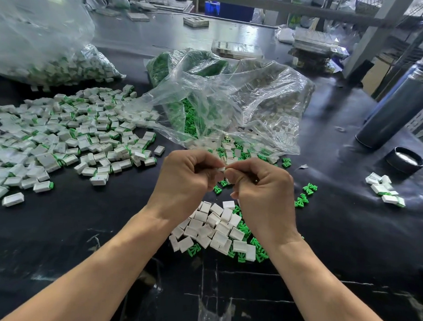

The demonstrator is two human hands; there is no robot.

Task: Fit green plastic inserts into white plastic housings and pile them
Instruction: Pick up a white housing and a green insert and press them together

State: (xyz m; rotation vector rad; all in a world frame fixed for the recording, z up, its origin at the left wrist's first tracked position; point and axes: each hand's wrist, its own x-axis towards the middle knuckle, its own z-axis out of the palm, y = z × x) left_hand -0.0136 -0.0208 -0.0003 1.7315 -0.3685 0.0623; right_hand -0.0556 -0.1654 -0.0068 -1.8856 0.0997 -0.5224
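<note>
My left hand (pixel 185 181) and my right hand (pixel 260 186) meet above the black table, fingers curled, both pinching one small white housing (pixel 221 169) between their fingertips. Whether a green insert is in it is hidden by the fingers. Below my wrists lies a heap of loose white housings (pixel 215 223) mixed with green inserts (pixel 193 250). A wide pile of fitted white-and-green pieces (pixel 61 134) spreads over the left of the table.
An open clear bag (pixel 232 105) with green inserts and white housings lies behind my hands. Another full bag (pixel 41 43) sits at the far left. A dark flask (pixel 399 110) and its cap (pixel 405 160) stand at the right, near a few fitted pieces (pixel 386 189).
</note>
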